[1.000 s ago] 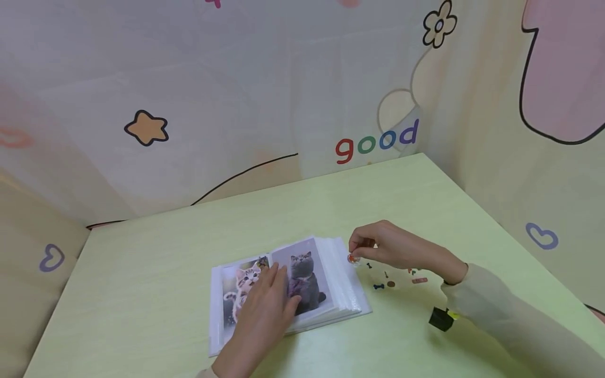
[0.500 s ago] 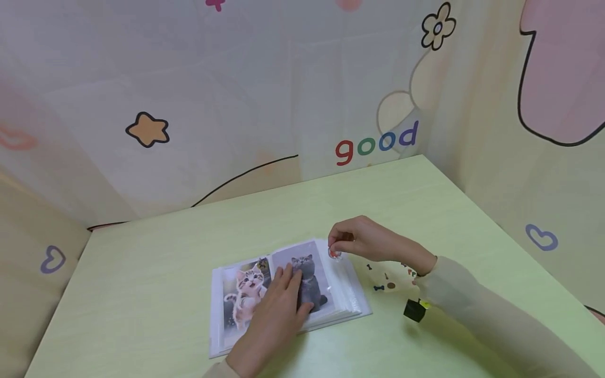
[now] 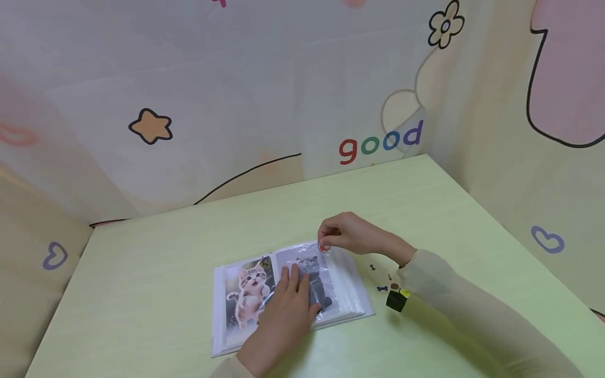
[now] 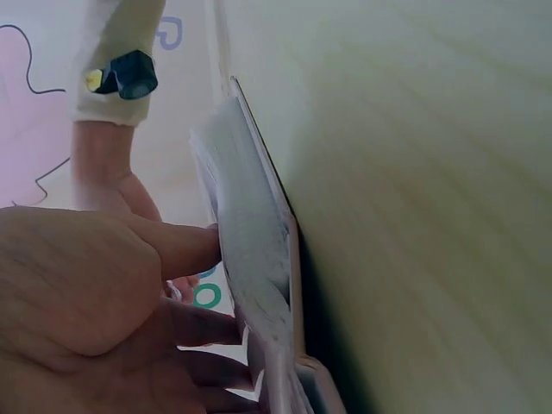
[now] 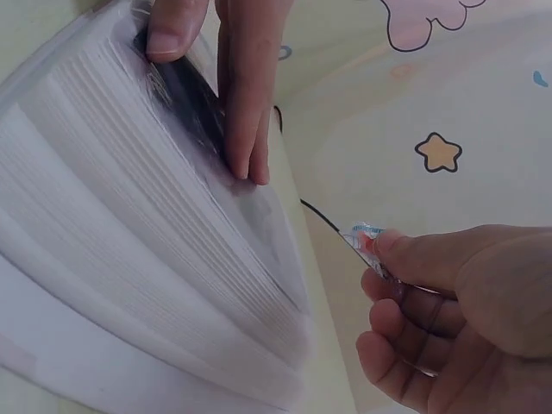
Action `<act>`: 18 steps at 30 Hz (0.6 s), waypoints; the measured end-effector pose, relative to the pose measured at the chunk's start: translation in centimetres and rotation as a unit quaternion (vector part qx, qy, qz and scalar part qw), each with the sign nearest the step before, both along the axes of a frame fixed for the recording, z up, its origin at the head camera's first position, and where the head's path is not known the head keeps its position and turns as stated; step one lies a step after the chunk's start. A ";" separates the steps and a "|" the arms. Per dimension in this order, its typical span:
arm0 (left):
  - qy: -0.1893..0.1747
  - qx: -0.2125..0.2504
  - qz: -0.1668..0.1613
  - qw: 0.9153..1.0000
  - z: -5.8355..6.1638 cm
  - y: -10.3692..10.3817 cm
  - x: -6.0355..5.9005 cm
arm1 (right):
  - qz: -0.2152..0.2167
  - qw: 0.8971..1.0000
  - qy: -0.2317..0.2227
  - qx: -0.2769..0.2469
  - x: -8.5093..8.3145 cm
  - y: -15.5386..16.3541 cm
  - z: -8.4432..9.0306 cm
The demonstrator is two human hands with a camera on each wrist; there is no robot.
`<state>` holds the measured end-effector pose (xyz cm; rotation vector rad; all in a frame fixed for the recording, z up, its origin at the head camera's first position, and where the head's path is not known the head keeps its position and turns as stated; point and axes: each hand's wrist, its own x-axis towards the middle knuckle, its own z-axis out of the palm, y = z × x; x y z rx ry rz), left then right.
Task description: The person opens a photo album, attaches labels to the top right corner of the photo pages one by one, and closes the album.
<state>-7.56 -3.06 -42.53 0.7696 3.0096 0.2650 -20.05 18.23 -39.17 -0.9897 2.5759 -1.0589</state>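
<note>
Album (image 3: 288, 299) is lying open on the green table (image 3: 142, 294), near the front edge and slightly right of centre, showing two cat photos in clear sleeves: a tabby kitten (image 3: 248, 291) on the left page and a grey cat (image 3: 315, 275) on the right page. Nearest the viewer, the left hand (image 3: 283, 310) is resting flat across the album's middle, its fingers straight and pressing on the lower part of the grey cat's page; it is gripping nothing. In the left wrist view the same fingers (image 4: 185, 250) are lying against the stacked page edges (image 4: 250, 285). Just beyond, the right hand (image 3: 347, 235) is hovering over the top right corner of the right page, thumb and forefinger pinching a small sticker (image 3: 323, 248) with red on it; the other fingers are curled under. In the right wrist view the sticker (image 5: 362, 241) is showing as a small clear piece with red and blue print, held just apart from the page stack (image 5: 138, 259); whether it is touching the sleeve cannot be told. A cream sleeve (image 3: 454, 294) is covering the right forearm, with a black wrist device (image 3: 396, 299) beneath it. To the right of the album, small stickers (image 3: 380, 281) are lying on a clear sheet on the table, partly hidden by the forearm. Farther back, patterned walls are enclosing the table, bearing an orange star (image 3: 151, 127), the word "good" (image 3: 380, 142) and a flower outline (image 3: 446, 25).
</note>
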 end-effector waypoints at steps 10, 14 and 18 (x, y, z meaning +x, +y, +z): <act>0.038 -0.038 -0.015 0.998 -0.1 0.2 0.1 | -0.013 1.000 -0.003 -0.005 -1.0 -1.5 -1.3; 0.023 -0.027 -0.010 0.999 0.1 0.2 0.0 | -0.020 1.000 -0.008 0.006 -1.2 -1.8 -1.4; 0.014 -0.019 -0.007 1.000 0.2 0.2 0.0 | -0.023 1.000 -0.008 0.009 -1.5 -2.0 -1.8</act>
